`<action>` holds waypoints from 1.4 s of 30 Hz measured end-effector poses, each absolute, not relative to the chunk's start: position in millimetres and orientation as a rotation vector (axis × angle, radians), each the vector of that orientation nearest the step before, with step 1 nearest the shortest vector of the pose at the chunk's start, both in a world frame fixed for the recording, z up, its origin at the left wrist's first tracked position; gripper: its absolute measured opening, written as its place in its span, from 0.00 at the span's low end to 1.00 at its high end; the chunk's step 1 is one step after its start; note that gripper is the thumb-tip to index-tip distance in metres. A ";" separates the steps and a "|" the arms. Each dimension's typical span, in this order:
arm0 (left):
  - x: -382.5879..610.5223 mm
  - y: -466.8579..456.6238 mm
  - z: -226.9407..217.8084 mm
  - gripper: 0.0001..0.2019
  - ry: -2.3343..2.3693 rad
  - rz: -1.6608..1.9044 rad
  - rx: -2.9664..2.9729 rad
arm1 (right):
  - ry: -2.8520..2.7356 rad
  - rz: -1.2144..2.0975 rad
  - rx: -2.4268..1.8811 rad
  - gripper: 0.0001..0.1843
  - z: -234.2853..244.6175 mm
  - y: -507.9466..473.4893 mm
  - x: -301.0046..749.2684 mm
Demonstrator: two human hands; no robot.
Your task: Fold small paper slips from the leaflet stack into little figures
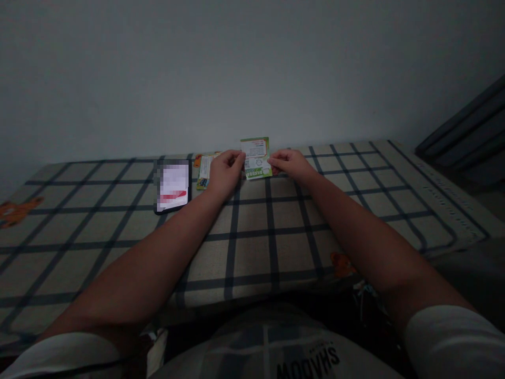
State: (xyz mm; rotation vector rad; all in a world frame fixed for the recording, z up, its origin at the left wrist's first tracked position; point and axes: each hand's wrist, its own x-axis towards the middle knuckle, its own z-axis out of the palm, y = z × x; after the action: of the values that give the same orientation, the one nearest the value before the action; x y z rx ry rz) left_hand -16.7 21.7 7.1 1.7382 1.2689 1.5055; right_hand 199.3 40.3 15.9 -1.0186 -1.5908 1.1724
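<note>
A small green-and-white printed card [256, 152] is held up between my two hands above the checked cloth. My left hand [226, 171] pinches its left edge, and my right hand [291, 162] pinches the right edge with thumb and fingertips. The print on the card looks upside down from here and is too small to read. Another green-and-yellow printed card or packet [203, 173] lies flat just left of my left hand, which partly covers it.
Left of the hands lies a phone-like device [190, 184] with a lit, blurred screen. A checked tablecloth [252, 252] covers the table, which stands against a grey wall [252, 68]. Dark folded fabric [469, 126] hangs at the far right.
</note>
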 end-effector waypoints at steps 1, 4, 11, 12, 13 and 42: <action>-16.4 22.1 7.1 0.10 1.279 1.505 1.737 | -1.581 1.171 -1.020 0.07 16.6 40.1 199.6; -16.5 22.7 7.7 0.10 1.323 1.487 1.743 | -1.559 1.184 -1.016 0.07 17.6 39.1 199.5; -18.5 22.7 9.2 0.10 1.338 1.496 1.833 | -1.480 1.204 -0.966 0.11 13.5 41.3 196.5; -18.3 22.5 8.8 0.10 1.329 1.499 1.835 | -1.477 1.188 -0.968 0.11 12.8 41.9 196.5; -18.0 22.2 8.3 0.10 1.312 1.505 1.827 | -1.480 1.172 -0.975 0.11 12.1 42.4 196.7; -11.5 10.5 14.7 0.14 1.136 1.270 1.623 | -1.383 1.191 -1.000 0.04 11.5 46.4 198.9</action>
State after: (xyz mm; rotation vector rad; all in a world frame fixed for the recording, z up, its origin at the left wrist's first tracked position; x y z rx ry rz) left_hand -11.5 10.5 14.7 1.6227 1.1356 1.2699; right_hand 198.9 46.4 11.5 -1.0000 -1.3827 1.1906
